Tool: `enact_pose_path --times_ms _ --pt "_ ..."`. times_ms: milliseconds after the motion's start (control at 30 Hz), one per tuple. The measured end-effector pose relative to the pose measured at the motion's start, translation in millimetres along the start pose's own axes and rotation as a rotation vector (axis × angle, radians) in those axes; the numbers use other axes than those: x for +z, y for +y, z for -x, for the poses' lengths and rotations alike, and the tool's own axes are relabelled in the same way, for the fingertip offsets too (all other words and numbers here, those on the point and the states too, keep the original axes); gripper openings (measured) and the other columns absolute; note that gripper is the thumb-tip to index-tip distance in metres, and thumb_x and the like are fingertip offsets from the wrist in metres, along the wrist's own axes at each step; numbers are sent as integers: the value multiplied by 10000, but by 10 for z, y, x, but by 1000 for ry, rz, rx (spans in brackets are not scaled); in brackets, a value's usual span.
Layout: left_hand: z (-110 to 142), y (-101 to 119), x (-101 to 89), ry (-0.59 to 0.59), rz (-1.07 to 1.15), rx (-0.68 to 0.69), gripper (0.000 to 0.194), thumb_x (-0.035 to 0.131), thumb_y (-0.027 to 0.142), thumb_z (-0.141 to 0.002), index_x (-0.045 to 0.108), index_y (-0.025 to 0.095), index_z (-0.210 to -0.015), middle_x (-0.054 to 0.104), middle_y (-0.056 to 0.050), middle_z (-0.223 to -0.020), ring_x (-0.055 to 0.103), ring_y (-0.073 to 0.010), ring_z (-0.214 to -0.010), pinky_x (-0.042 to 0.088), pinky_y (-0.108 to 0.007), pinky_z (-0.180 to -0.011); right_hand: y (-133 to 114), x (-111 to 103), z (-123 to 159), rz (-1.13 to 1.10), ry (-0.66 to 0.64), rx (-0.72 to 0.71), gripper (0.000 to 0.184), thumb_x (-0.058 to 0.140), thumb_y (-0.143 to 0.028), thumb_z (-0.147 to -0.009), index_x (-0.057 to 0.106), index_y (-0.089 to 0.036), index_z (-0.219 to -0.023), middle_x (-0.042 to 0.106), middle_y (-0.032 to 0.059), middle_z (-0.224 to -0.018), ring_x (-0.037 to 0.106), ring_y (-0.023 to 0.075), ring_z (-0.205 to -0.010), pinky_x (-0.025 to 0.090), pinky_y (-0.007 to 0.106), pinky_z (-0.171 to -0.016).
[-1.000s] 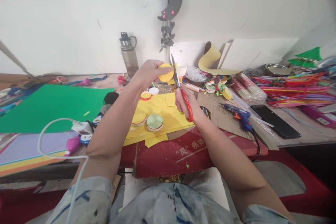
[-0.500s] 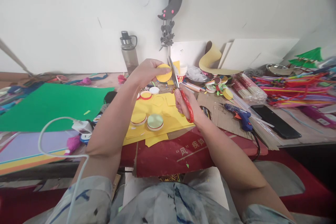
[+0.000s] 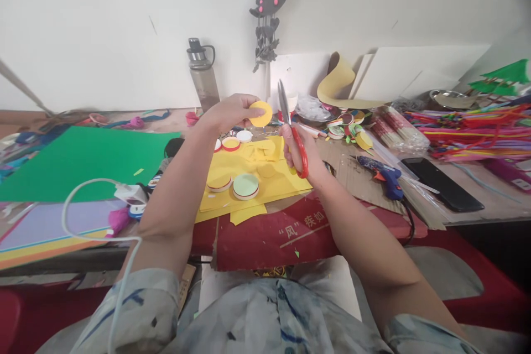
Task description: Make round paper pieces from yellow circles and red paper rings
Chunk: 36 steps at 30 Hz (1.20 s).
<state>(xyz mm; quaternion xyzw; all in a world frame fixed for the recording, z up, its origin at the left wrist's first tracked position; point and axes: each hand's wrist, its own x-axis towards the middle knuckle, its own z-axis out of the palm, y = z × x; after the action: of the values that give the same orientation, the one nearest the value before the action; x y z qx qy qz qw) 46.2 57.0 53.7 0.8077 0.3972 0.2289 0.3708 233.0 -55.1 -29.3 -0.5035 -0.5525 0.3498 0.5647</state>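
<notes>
My left hand (image 3: 232,112) is raised above the table and pinches a small yellow paper disc (image 3: 261,114). My right hand (image 3: 299,154) grips red-handled scissors (image 3: 290,124) with the blades pointing up, a short gap to the right of the disc and not touching it. Below both hands lie yellow paper sheets (image 3: 286,181) with cut-outs, and round tape rolls (image 3: 245,186) rest on them.
A green sheet (image 3: 78,160) and stacked coloured paper lie at left with a white cable (image 3: 89,199). A water bottle (image 3: 203,74) stands at the wall. A blue glue gun (image 3: 379,174), a phone (image 3: 442,176), stick bundles and pipe cleaners (image 3: 468,133) crowd the right.
The scissors have come away from the disc's edge and now stand apart to its right. The camera has tilted slightly, shifting the scene upward.
</notes>
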Motion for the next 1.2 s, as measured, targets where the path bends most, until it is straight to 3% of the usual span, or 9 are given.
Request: enact_pose_path --times_ms 267,500,633,700,867,967,1200 --pt "-97 -58 217 -66 -110 -40 246 776 328 -864 758 183 -1062 695 -45 -889 555 -108 -702 418 -282 -666 -93 -63 -116 -120 164 44 688 635 -933 -818 493 -262 -871 418 -57 -594 405 106 -438 342 250 -371" --pt "-109 -198 448 -459 -389 -34 331 758 394 -787 773 187 -1047 641 -8 -675 584 -159 -634 417 -286 -627 -42 -43 -124 -128 117 60 675 635 -922 -827 523 -260 -903 445 -51 -604 416 108 -445 346 240 -364" --pt "-59 -263 510 -578 -515 -99 443 740 449 -793 801 173 -1134 765 -57 -812 631 -169 -662 444 -289 -651 -21 -36 -137 -135 91 73 653 638 -901 -842 521 -262 -908 421 -63 -589 413 103 -430 342 230 -350" --pt "-68 -285 506 -531 -572 -114 488 724 478 -819 815 181 -1195 809 -83 -965 669 -177 -702 470 -295 -680 -13 -38 -149 -140 85 71 639 640 -886 -855 524 -261 -915 412 -69 -590 414 98 -431 356 225 -356" --pt "-237 -381 550 -197 -682 -38 422 671 371 -921 803 151 -1257 806 -117 -1239 740 -244 -1102 524 -280 -919 -30 -51 -158 -129 116 43 631 666 -867 -853 517 -255 -887 417 -77 -577 399 92 -415 343 224 -347" --pt "-339 -453 644 -148 -787 -32 522 762 317 -869 749 111 -1349 753 -163 -1386 703 -289 -1252 514 -291 -1028 -29 -55 -167 -118 143 63 628 675 -862 -848 500 -259 -877 414 -83 -566 415 99 -418 373 225 -345" --pt "-385 -579 731 -165 -728 -120 442 815 265 -811 778 125 -1229 822 -113 -1155 753 -226 -986 525 -255 -806 89 -40 -221 -109 135 30 606 650 -862 -864 542 -266 -899 441 -74 -560 436 105 -416 381 226 -341"
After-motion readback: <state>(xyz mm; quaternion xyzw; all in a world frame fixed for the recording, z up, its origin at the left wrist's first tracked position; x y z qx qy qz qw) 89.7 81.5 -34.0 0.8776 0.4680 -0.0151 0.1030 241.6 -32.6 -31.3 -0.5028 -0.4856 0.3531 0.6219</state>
